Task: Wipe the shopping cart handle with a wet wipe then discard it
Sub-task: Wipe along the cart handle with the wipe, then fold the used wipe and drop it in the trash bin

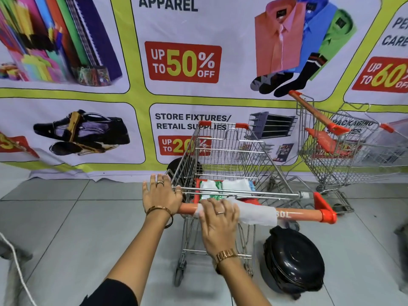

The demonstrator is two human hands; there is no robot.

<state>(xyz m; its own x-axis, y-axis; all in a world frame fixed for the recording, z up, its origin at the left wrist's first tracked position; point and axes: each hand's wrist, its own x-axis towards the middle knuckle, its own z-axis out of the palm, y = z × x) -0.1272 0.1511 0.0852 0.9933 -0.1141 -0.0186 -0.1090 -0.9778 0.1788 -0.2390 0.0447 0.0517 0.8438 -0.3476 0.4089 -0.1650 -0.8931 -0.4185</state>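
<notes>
A wire shopping cart (220,155) stands in front of me with an orange handle (300,215) running left to right. My left hand (162,194) rests over the handle's left end, fingers spread. A white wet wipe (258,214) lies draped over the middle of the handle. My right hand (218,219) presses flat on the wipe's left part, fingers extended over the bar. A pack of wipes (223,187) lies in the cart's child seat.
A black bin with a domed lid (293,260) sits on the tiled floor just right of the cart, below the handle. A second cart (337,146) stands at the right against the printed banner wall. A white cord (17,268) runs at the left.
</notes>
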